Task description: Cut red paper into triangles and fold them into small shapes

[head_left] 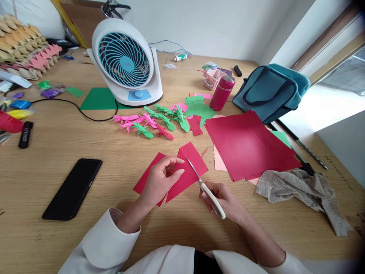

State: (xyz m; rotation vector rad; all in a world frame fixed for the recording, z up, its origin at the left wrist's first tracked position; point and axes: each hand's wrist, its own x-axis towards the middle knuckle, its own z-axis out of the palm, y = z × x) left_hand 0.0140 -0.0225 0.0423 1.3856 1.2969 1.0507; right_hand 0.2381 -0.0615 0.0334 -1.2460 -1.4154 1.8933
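My left hand [159,177] pinches a red paper piece [189,173] between thumb and fingers. Under that hand, another red piece [148,173] lies on the table. My right hand [218,198] is closed around the white handles of the scissors [212,199]. Their blades point up and left, over the held red paper. Folded pink and green paper figures [165,118] lie in a group beyond my hands, with a small red strip [195,125] beside them. A stack of large red sheets [251,148] is to the right.
A white fan [128,64] stands at the back on the wooden table [114,243]. A black phone [72,189] lies at left. On the right are a red flask [222,93], a teal bag [268,91] and a crumpled grey cloth [302,192].
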